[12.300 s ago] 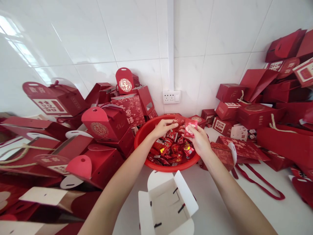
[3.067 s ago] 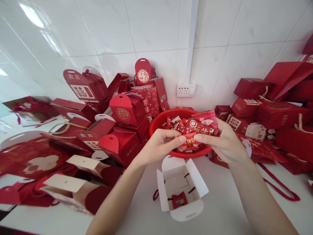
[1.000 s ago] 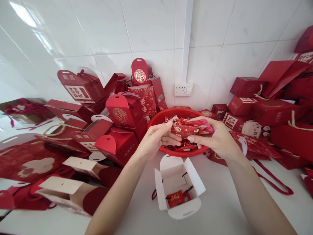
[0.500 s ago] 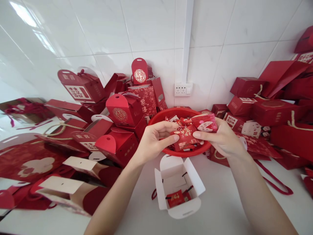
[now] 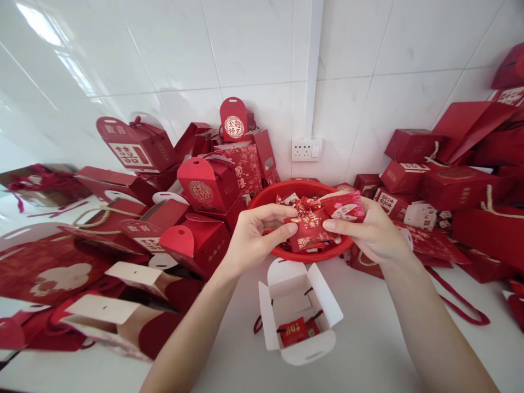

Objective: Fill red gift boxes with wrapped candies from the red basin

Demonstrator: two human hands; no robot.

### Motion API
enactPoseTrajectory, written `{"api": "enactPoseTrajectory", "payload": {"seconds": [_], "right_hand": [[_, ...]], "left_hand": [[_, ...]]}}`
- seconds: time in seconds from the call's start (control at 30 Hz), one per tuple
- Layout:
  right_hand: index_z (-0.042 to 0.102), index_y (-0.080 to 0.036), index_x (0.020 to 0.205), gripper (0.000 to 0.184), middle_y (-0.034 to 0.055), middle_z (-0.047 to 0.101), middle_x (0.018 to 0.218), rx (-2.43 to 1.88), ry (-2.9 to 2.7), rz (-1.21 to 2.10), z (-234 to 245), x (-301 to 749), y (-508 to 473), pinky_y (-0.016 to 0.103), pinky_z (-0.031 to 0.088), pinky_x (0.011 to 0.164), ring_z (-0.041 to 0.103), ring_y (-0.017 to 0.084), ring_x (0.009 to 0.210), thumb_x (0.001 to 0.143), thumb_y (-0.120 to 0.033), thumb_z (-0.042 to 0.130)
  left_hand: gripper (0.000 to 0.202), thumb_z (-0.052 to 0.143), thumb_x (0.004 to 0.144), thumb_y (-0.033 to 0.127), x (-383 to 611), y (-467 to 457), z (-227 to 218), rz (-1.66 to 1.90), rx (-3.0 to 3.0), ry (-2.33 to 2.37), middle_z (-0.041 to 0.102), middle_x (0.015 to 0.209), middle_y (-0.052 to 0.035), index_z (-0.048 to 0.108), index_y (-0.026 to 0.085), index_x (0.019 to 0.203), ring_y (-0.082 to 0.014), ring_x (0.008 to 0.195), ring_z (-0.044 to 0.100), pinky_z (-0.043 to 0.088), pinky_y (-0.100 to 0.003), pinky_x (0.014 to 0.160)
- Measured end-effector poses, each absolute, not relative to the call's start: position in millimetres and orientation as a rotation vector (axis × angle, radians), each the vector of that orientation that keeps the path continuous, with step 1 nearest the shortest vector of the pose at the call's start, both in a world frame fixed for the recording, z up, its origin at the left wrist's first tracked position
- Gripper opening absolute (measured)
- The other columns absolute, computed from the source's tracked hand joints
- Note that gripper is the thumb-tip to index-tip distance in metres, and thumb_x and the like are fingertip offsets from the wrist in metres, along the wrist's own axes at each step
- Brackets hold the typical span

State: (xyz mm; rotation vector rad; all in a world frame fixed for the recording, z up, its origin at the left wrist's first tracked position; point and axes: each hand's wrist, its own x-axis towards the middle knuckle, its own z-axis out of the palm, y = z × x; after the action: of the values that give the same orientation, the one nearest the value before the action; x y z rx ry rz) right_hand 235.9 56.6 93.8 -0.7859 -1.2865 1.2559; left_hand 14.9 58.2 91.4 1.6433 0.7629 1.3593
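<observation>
Over a red plastic basin point(image 5: 268, 192) full of small wrapped sweets, my right hand point(image 5: 374, 232) grips a red candy packet point(image 5: 313, 229) with gold characters, its thumb on the front. The same hand also holds a shiny pink-and-red packet point(image 5: 347, 207) behind it. My left hand point(image 5: 257, 234) pinches the left edge of the candy packet between thumb and fingers. Below the basin stands an open gift box point(image 5: 329, 295), its white inside showing and flaps spread. Red packets point(image 5: 293, 332) lie at its bottom.
Red gift boxes point(image 5: 208, 185) are heaped on the left, some with rope handles. More red boxes point(image 5: 462, 185) are stacked on the right, with a dark red ribbon handle point(image 5: 462, 305) looping onto the white table point(image 5: 368, 349). A power socket point(image 5: 306, 150) sits on the tiled wall behind.
The red candy packet has tilted slightly between my hands, and my left hand has shifted very little. The box and basin stay where they were.
</observation>
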Motion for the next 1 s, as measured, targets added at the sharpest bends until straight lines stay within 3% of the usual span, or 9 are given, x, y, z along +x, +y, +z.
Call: {"api": "enactPoseTrajectory", "payload": {"seconds": [0.13,0.3,0.43,0.53,0.73,1.0], "right_hand": [[0.072,-0.018,0.092,0.024,0.0007,0.073,0.076,-0.793,-1.296,1.329,96,235,57,0.021,0.053,0.046,0.069,0.014,0.06,0.075,-0.03,0.085],[0.063,-0.018,0.084,0.02,0.0013,0.068,0.071,-0.821,-1.216,1.491,100,231,55,0.025,0.054,0.037,0.074,0.024,0.061,0.076,-0.032,0.075],[0.062,-0.02,0.092,0.021,0.0006,0.069,0.078,-0.881,-1.305,1.529,101,229,51,0.026,0.058,0.04,0.076,0.022,0.065,0.08,-0.033,0.074],[0.065,-0.019,0.093,0.021,0.0012,0.068,0.081,-0.872,-1.49,1.522,100,229,49,0.023,0.061,0.047,0.076,0.02,0.073,0.086,-0.037,0.075],[0.07,-0.019,0.111,0.039,0.0052,0.076,0.093,-0.83,-1.535,1.455,99,235,48,0.026,0.064,0.059,0.078,0.021,0.075,0.078,-0.034,0.085],[0.073,-0.017,0.094,0.035,0.0046,0.079,0.077,-0.871,-1.472,1.331,102,235,47,0.025,0.062,0.054,0.076,0.019,0.063,0.069,-0.032,0.092]], "left_hand": [[0.015,0.073,0.08,0.016,4,59,98,1.164,1.764,0.807,0.079,0.087,-0.0053,0.079,0.015,0.094,-0.0145,0.071,0.071,0.057,-0.023,0.067],[0.016,0.068,0.085,0.017,-4,60,103,0.643,2.085,0.79,0.079,0.086,-0.0043,0.08,0.015,0.095,-0.0159,0.076,0.071,0.055,-0.023,0.07],[0.022,0.07,0.089,0.032,6,59,101,0.969,1.933,0.847,0.079,0.097,-0.008,0.079,0.015,0.102,-0.0208,0.087,0.073,0.058,-0.028,0.08],[0.026,0.074,0.088,0.036,14,58,97,1.118,1.757,0.793,0.079,0.1,-0.0098,0.078,0.015,0.102,-0.0211,0.086,0.074,0.06,-0.03,0.08],[0.02,0.08,0.083,0.034,13,59,95,1.212,1.655,0.822,0.076,0.076,-0.0048,0.079,0.015,0.088,-0.0149,0.067,0.068,0.058,-0.024,0.065],[0.018,0.078,0.084,0.032,14,57,97,1.164,1.617,0.79,0.074,0.076,-0.0041,0.079,0.015,0.085,-0.0136,0.068,0.067,0.056,-0.022,0.067]]}}
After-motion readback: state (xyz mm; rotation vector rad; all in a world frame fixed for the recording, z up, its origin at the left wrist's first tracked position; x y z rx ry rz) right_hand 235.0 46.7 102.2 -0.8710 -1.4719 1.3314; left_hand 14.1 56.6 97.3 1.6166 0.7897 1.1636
